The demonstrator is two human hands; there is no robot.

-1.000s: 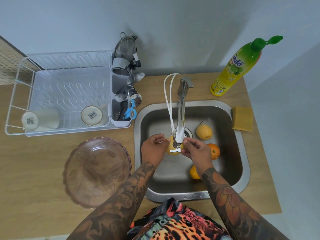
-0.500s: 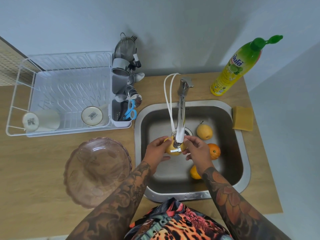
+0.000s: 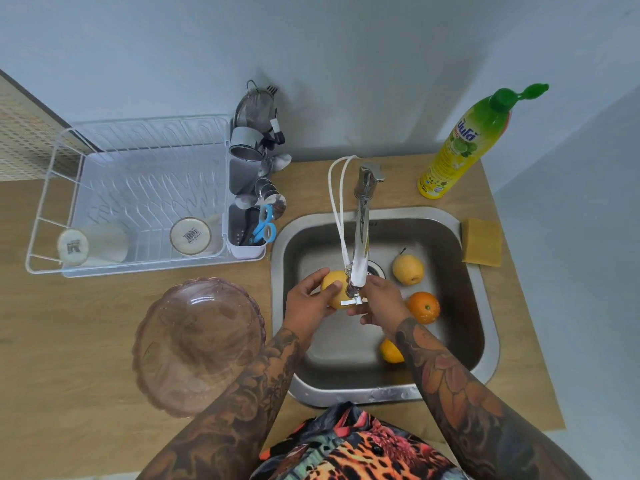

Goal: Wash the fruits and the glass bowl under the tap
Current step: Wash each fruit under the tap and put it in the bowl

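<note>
Centre of frame: left hand [image 3: 306, 304] holds a round yellow fruit [image 3: 335, 289] under the outlet of the chrome tap [image 3: 360, 237], grip closed around the fruit with thumb and fingers wrapped on its left side. Right hand [image 3: 379, 301] sits just right of the outlet, fingers curled toward the fruit; contact is hidden by the tap end, so cannot tell whether this grip is closed on anything. Both hands are over the stainless steel sink [image 3: 485, 306]. In the basin, right of centre: a yellow pear with stem [image 3: 408, 269], a round orange [image 3: 423, 307] below it, and a second orange-yellow fruit [image 3: 389, 351] partly behind the right forearm. The tinted scalloped glass bowl [image 3: 199, 344] stands on the wooden bench [image 3: 69, 341] at lower left, beside the sink, untouched.
</note>
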